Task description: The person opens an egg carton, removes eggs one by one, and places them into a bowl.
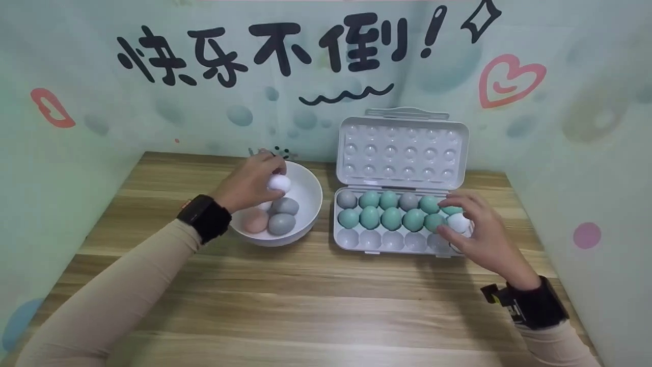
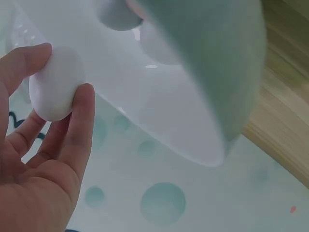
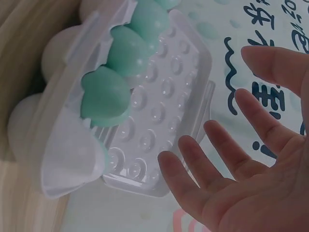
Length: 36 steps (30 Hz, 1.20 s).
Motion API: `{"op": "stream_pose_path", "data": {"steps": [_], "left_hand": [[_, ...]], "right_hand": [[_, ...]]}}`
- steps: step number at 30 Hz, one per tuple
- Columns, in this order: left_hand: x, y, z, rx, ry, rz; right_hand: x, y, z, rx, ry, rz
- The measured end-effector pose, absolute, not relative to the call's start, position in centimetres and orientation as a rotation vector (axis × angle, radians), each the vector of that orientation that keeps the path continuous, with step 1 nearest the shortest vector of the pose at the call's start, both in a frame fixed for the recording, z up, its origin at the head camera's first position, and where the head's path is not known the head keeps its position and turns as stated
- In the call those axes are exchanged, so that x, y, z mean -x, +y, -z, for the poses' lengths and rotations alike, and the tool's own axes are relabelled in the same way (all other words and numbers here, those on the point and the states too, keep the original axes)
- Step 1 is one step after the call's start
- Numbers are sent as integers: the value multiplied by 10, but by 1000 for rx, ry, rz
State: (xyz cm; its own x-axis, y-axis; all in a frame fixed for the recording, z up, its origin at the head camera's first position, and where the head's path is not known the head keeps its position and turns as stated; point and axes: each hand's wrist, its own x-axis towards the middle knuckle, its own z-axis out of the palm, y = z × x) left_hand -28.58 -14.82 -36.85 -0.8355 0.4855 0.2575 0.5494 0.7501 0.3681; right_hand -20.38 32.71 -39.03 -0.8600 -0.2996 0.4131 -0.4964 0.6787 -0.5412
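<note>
Over the white bowl [image 1: 310, 204], my left hand [image 1: 250, 179] pinches a white egg [image 2: 57, 84] between thumb and fingertips. Inside the bowl lie a pinkish egg [image 1: 255, 220], grey eggs [image 1: 281, 224] and part of a white one. My right hand [image 1: 484, 232] is spread above the right end of the egg carton [image 1: 356, 248], its fingers [image 3: 260, 111] apart and holding nothing. Close by them, a white egg [image 1: 458, 223] sits at the right end of the middle row. Green eggs [image 1: 391, 218] and a few grey ones fill the visible back and middle rows; my right hand hides some cups.
The carton's lid [image 1: 402, 153] stands raised behind it, with a handle [image 1: 407, 113] on top. In the front row, bare cups [image 1: 371, 238] show. Both stand on a wooden table [image 1: 305, 300] against a printed cloth backdrop [image 1: 204, 112].
</note>
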Motion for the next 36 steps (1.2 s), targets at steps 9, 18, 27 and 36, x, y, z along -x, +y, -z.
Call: {"op": "stream_pose_path", "data": {"steps": [9, 18, 27, 36], "left_hand": [[309, -142, 373, 872, -2966, 547], [317, -141, 378, 904, -3018, 475], [315, -142, 381, 939, -3102, 406], [312, -143, 382, 989, -3099, 352]], "right_hand": [[200, 334, 393, -615, -2615, -927], [202, 337, 396, -638, -2584, -928], [203, 337, 396, -647, -2573, -933], [203, 340, 399, -626, -2587, -911]]}}
